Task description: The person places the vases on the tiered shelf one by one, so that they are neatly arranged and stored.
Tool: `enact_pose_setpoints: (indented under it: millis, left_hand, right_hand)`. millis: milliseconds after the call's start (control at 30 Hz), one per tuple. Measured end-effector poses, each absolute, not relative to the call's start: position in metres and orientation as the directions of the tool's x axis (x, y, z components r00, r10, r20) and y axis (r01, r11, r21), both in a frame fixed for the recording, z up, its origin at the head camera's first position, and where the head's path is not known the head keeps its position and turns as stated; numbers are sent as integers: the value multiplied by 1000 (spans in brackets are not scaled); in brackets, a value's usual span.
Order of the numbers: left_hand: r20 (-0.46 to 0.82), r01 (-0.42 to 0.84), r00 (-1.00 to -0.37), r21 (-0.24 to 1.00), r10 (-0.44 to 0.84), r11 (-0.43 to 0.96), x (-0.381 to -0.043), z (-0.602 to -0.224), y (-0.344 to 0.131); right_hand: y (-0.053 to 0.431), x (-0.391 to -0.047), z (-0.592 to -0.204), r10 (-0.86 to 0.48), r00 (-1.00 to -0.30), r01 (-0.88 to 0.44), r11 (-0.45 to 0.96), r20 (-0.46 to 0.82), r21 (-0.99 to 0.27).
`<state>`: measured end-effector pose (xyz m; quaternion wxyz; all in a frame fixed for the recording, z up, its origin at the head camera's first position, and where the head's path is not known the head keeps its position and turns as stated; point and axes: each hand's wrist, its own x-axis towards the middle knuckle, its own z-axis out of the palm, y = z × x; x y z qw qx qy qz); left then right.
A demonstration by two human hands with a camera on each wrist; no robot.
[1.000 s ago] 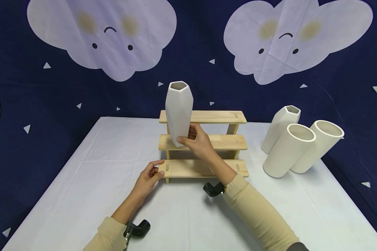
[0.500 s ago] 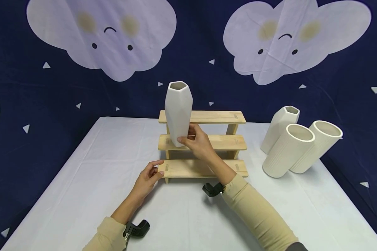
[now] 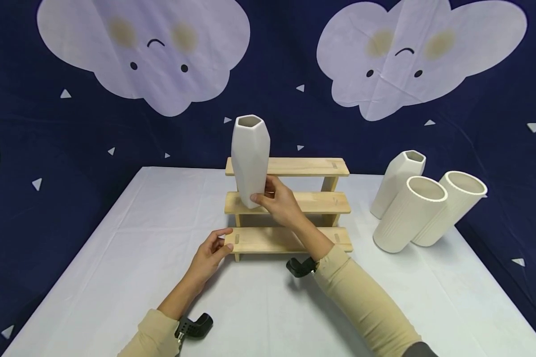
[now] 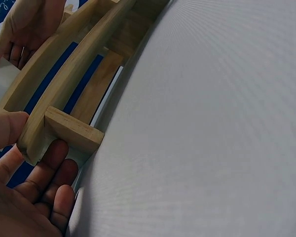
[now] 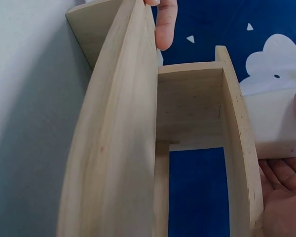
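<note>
A tall white faceted vase [image 3: 250, 158] stands upright at the left end of the middle step of a three-tier wooden display stand [image 3: 272, 240]. My right hand [image 3: 286, 204] holds this vase low down, thumb in front and fingers at its right side. In the right wrist view the vase's lower end [image 5: 277, 126] shows beside the step's edge; whether its base touches the wood I cannot tell. My left hand [image 3: 209, 259] grips the left end of the lowest step. Its thumb [image 4: 10, 129] lies against the board's edge, with the other fingers around the end.
To the right on the white-covered table [image 3: 129, 277] stand another faceted white vase [image 3: 395, 183] and two ribbed cylindrical vases, one in front [image 3: 406, 218] and one behind [image 3: 455, 208]. A dark blue cloud-print backdrop [image 3: 286, 59] hangs behind the table.
The vase in my right hand has shifted slightly left along the middle step, and the right hand has moved with it. My left hand keeps its place on the stand.
</note>
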<state>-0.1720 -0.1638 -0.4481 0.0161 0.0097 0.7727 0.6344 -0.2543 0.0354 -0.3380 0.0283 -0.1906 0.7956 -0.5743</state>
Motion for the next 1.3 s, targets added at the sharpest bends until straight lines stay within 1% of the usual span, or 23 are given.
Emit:
enact_pose_setpoints:
  millis: [100,233,700,1033,1300]
  left_hand:
    - [-10,-3,-999,981,35,195,-172,-448,-164]
    - [-12,-5,-999,980,33,197,-173,-449,-163]
    - [-14,-6,-999,983,41,183,-172,-448,-164]
    - [-17,-10,-999,984,37,180,-171,-448,-165]
    - [-24,-18,-999,983,30,183,-171,-447,-164]
  right_hand:
    - [35,-266,-349,-343,-922,-275,258,179,-926]
    - [34,-269,-354,-338,-920,-294,256,199,-921]
    - [31,-269,-354,-298,-933,-286,283,199,-916]
    - [31,-270,-355,-300,-933,-278,245,200,-929]
    - [36,-265,-355,-280,-932,-297,224,230,-928]
